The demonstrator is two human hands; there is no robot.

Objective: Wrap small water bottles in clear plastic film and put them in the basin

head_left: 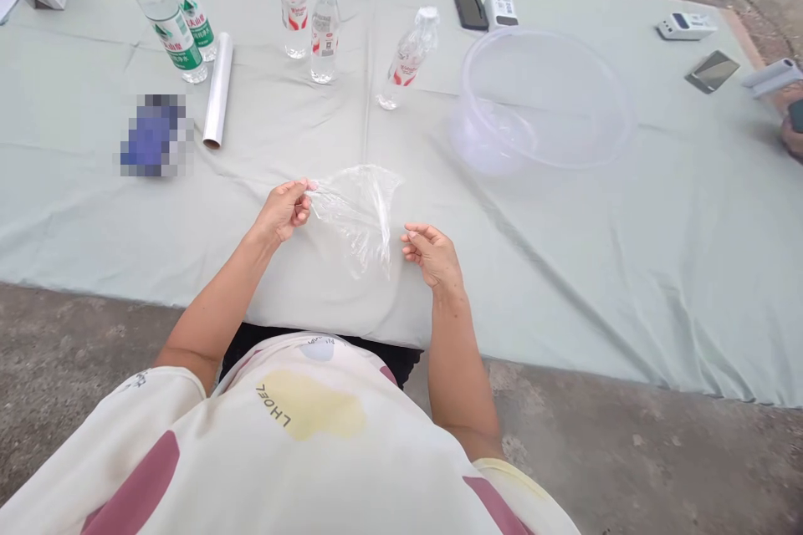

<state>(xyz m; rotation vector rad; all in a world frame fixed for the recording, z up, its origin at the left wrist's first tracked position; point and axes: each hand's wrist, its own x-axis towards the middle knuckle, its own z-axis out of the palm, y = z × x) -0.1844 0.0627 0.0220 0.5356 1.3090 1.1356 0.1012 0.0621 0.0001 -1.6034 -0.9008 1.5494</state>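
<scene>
So the left hand (287, 209) had a crumpled bit of clear plastic film (360, 209) pinched by its left end, while the right hand (434, 255) sat just off the film's right side, loosely curled with nothing visible in it. Looked like the opening-out step, tbh; next move probably called for the right to catch a free edge. Film was thin, wrinkly, whiter where it bunched, over the near part of the tablecloth (627, 267), left of the basin (486, 134).
</scene>
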